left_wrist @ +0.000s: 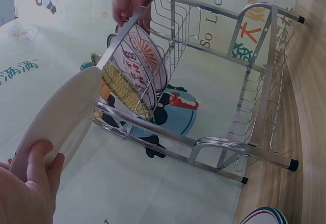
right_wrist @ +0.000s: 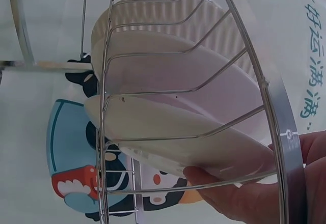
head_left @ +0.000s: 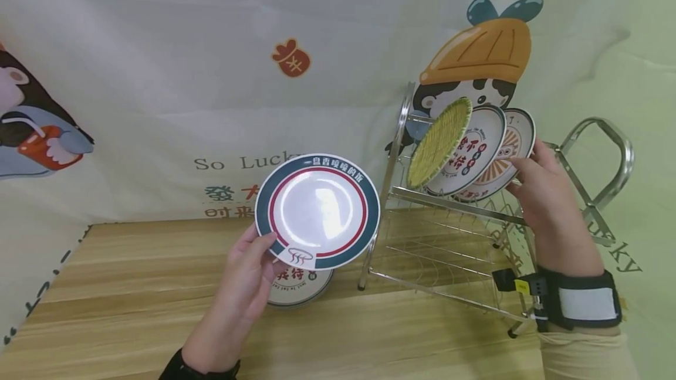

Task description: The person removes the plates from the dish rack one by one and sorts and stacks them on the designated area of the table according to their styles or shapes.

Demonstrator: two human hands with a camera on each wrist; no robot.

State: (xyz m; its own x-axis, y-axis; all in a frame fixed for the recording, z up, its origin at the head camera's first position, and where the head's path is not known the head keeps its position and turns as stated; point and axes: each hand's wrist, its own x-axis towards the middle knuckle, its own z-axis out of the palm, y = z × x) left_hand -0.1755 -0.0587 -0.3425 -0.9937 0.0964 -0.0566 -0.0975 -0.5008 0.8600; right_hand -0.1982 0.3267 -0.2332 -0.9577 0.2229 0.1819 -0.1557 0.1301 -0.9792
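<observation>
My left hand [head_left: 245, 277] holds a round plate [head_left: 317, 210] with a dark blue rim and a red ring, thumb over its lower left edge. In the left wrist view the plate's white underside [left_wrist: 63, 112] faces the camera. My right hand [head_left: 549, 192] grips the right edge of a plate with an orange sunburst [head_left: 523, 133] on the top tier of a metal dish rack [head_left: 459, 206]. Left of it lean a white plate with red and black characters [head_left: 475, 151] and a yellow woven-look plate [head_left: 440, 142]. The right wrist view shows my fingers [right_wrist: 224, 198] against a plate's pale underside [right_wrist: 178, 132].
Below the left-hand plate, another plate or stack [head_left: 301, 293] lies on the wooden table [head_left: 132, 298], partly hidden. The rack's lower wire tier [head_left: 438, 292] stands over the tabletop, and a curved metal handle [head_left: 625, 157] juts out at its right. A printed cloth [head_left: 185, 75] hangs behind.
</observation>
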